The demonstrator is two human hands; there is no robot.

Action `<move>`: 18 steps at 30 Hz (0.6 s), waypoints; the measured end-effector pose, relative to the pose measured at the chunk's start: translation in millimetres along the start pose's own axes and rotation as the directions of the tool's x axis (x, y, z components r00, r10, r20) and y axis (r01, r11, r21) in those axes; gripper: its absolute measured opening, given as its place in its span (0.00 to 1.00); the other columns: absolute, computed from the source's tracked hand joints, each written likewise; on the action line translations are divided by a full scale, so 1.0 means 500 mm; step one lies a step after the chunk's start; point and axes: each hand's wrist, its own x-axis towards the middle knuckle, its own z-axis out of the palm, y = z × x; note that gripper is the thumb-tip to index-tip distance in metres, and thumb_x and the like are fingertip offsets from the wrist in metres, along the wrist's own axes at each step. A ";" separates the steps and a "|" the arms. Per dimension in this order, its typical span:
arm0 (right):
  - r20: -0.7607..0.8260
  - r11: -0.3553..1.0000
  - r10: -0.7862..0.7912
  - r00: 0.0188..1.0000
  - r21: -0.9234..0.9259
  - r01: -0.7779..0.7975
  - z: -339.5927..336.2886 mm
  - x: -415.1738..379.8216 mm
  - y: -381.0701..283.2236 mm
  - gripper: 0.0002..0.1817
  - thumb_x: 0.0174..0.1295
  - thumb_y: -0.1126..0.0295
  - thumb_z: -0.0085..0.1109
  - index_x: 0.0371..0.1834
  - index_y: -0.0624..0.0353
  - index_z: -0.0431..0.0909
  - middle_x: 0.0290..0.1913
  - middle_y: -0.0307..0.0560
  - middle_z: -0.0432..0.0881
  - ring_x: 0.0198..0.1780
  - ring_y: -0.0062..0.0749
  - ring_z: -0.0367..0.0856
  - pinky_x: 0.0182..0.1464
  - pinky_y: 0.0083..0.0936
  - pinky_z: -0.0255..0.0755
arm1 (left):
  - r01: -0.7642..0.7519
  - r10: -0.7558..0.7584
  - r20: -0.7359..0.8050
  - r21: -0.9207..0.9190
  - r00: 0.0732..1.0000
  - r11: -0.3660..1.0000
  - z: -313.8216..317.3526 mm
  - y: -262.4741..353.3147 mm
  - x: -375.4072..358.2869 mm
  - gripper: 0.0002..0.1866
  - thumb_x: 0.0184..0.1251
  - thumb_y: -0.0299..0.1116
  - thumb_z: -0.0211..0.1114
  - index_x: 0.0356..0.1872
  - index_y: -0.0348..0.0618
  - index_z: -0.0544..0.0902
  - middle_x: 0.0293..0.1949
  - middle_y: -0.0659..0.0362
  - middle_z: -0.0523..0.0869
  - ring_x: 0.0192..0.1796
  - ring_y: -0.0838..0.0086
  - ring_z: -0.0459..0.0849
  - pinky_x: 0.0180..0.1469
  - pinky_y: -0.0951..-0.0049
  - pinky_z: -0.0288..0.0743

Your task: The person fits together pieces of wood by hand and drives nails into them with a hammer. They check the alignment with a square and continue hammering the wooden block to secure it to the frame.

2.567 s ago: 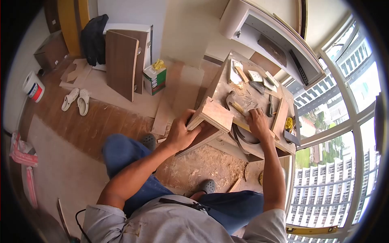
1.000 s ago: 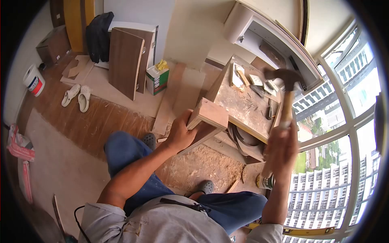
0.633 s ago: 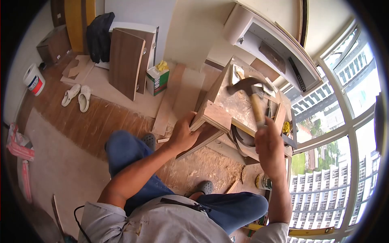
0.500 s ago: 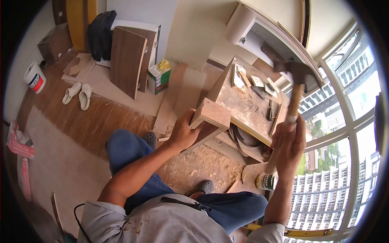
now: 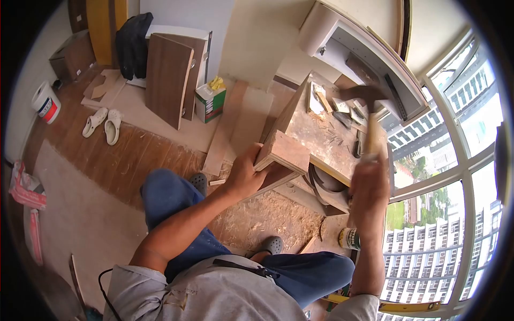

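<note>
My right hand point(image 5: 370, 184) is closed around the wooden handle of a claw hammer point(image 5: 369, 96), raised on the right and slightly blurred. The hammer's head is up over the far right part of the workbench point(image 5: 316, 134), apart from any wood. My left hand point(image 5: 247, 174) grips the left edge of a plywood piece point(image 5: 286, 151) made of boards joined at a corner. This plywood piece is tilted up in front of the workbench, its end face toward me. Whether a nail sits in it, I cannot make out.
On the workbench lie wood offcuts point(image 5: 321, 101) and small tools. Wood shavings point(image 5: 284, 219) cover the floor below. A green and white box point(image 5: 210, 101) stands beside leaning brown panels point(image 5: 167, 80). A tin point(image 5: 349, 238) and a yellow spirit level point(image 5: 407, 307) are at the right, near the windows.
The hammer and my right hand have moved left, the hammer's head swinging toward the plywood. My left hand and the plywood piece have shifted slightly right.
</note>
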 end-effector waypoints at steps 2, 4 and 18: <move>0.253 0.917 -0.173 0.952 -0.311 0.249 0.026 -0.006 0.004 0.20 0.77 0.74 0.59 0.70 0.60 0.75 0.41 0.64 0.87 0.38 0.58 0.89 0.43 0.44 0.81 | 0.021 -0.021 0.021 0.004 1.000 1.000 0.003 -0.004 0.004 0.15 0.69 0.30 0.74 0.51 0.38 0.79 0.42 0.43 0.86 0.48 0.44 0.87 0.49 0.54 0.79; 0.262 0.896 -0.092 0.961 -0.399 0.195 0.027 0.007 -0.007 0.21 0.75 0.76 0.60 0.70 0.60 0.74 0.39 0.66 0.87 0.38 0.63 0.88 0.40 0.47 0.79 | 0.042 -0.043 0.007 0.076 0.999 0.996 0.012 -0.019 -0.014 0.14 0.70 0.29 0.72 0.51 0.38 0.80 0.43 0.43 0.87 0.48 0.43 0.87 0.49 0.55 0.79; 0.210 0.968 0.104 0.972 -0.244 -0.051 0.007 0.000 0.052 0.19 0.81 0.72 0.53 0.72 0.61 0.73 0.34 0.48 0.84 0.29 0.32 0.83 0.31 0.31 0.74 | 0.073 -0.072 -0.058 0.022 0.996 0.997 0.009 -0.017 -0.004 0.12 0.73 0.27 0.68 0.52 0.36 0.80 0.43 0.42 0.87 0.49 0.46 0.88 0.50 0.55 0.79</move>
